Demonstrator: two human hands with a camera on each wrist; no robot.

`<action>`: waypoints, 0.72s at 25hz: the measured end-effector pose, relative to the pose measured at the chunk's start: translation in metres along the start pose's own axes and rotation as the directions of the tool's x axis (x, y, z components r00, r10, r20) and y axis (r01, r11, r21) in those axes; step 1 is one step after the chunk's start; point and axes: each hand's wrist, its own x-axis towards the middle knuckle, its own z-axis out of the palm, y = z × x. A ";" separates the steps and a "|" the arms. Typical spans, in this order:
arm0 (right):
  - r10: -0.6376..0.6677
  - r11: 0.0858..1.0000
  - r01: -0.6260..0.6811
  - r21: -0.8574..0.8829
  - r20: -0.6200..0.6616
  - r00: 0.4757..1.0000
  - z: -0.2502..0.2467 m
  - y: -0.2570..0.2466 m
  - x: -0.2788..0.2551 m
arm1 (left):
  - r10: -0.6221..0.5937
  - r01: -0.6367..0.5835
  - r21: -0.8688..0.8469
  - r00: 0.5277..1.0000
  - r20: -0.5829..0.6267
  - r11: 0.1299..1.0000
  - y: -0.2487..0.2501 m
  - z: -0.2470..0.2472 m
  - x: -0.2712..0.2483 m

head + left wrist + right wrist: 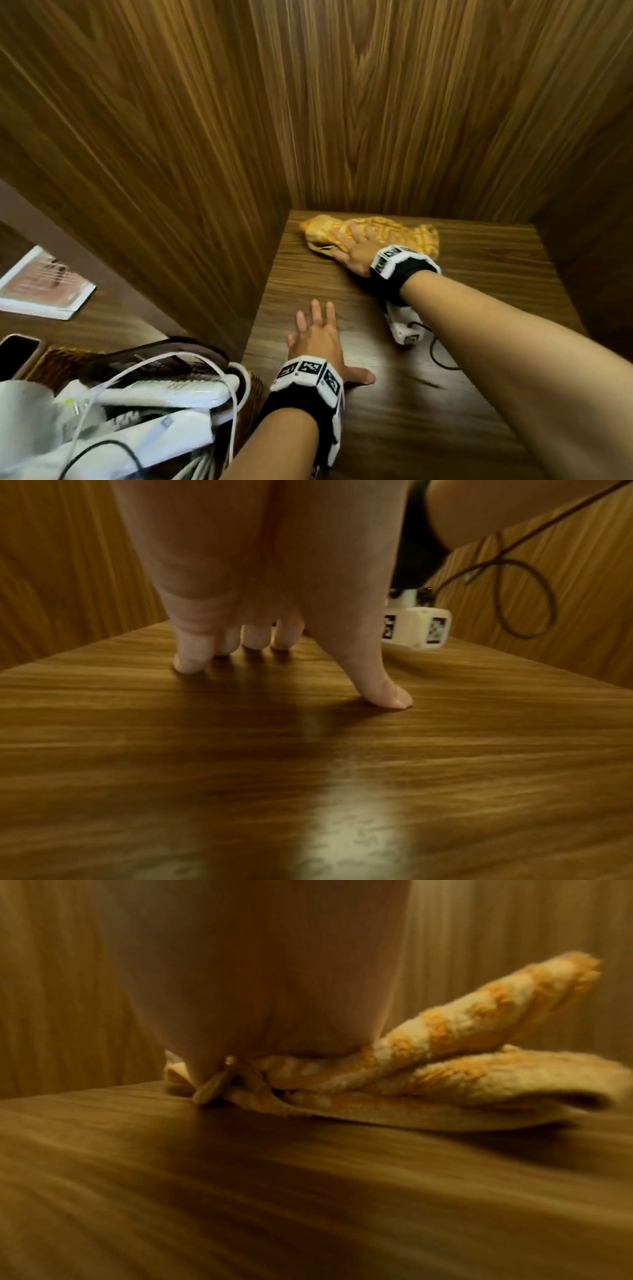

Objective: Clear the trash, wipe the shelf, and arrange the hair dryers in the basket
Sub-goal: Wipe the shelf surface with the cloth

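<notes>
A yellow and white cloth [407,233] [462,1074] lies crumpled at the back of the wooden shelf [428,404]. My right hand [352,248] presses flat on the cloth with its fingers straight; in the right wrist view the palm [260,988] covers the cloth's left part. My left hand [318,337] rests flat on the shelf near its front left, fingers spread; its fingertips [190,665] touch the bare wood. At the lower left a woven basket [58,359] holds white hair dryers [164,390] and tangled cords.
Wooden walls close the shelf at the back [394,120], left and right. A lower wooden surface at the left carries a white packet [44,287] and a dark phone-like thing [17,353]. A thin black cable [438,356] hangs from my right wrist camera.
</notes>
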 end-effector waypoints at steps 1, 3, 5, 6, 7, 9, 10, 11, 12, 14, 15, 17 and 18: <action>-0.079 0.996 0.080 -0.045 0.024 0.997 -0.002 -0.010 0.008 | 0.006 -0.006 0.000 1.000 -0.006 1.000 0.001 -0.001 0.000; -0.123 0.990 0.125 -0.067 0.032 0.992 -0.006 -0.022 0.023 | 0.007 -0.007 -0.001 1.000 -0.016 1.000 0.001 -0.002 -0.003; -0.022 0.999 0.022 -0.026 0.009 1.000 -0.009 -0.027 0.038 | 0.003 -0.003 -0.012 1.000 -0.015 1.000 0.002 -0.001 -0.004; -0.004 1.000 0.004 -0.019 0.010 1.000 -0.012 -0.033 0.044 | 0.006 -0.007 -0.011 1.000 -0.021 1.000 0.002 -0.001 -0.004; -0.037 0.999 0.038 -0.029 0.040 0.999 -0.013 -0.042 0.046 | 0.007 -0.008 -0.013 1.000 -0.023 1.000 0.001 -0.002 -0.003; -0.151 0.985 0.156 -0.070 0.083 0.985 -0.012 -0.056 0.047 | 0.011 -0.012 -0.019 1.000 -0.024 1.000 0.001 0.000 -0.003; -0.177 0.979 0.185 -0.086 0.093 0.980 -0.014 -0.057 0.048 | 0.009 -0.009 -0.022 1.000 -0.024 1.000 0.001 0.000 -0.004; -0.168 0.980 0.177 -0.090 0.095 0.981 -0.017 -0.054 0.050 | 0.011 -0.011 -0.022 1.000 -0.016 1.000 0.001 0.000 -0.004; -0.136 0.986 0.143 -0.085 0.086 0.987 -0.020 -0.049 0.052 | 0.012 -0.012 -0.024 1.000 -0.006 1.000 0.001 0.000 -0.005; -0.105 0.983 0.114 -0.142 0.068 0.992 -0.029 -0.045 0.049 | 0.010 -0.010 -0.031 1.000 -0.008 0.999 0.001 -0.002 -0.003; -0.145 0.968 0.162 -0.189 0.097 0.985 -0.032 -0.049 0.043 | 0.011 -0.011 -0.033 1.000 -0.007 0.999 0.001 -0.002 -0.003; -0.238 0.925 0.274 -0.263 0.161 0.958 -0.033 -0.058 0.035 | 0.015 -0.015 -0.031 1.000 -0.001 0.999 0.002 -0.004 -0.004; -0.247 0.916 0.292 -0.277 0.186 0.951 -0.030 -0.054 0.037 | 0.015 -0.015 -0.032 1.000 0.002 0.999 0.003 -0.004 -0.005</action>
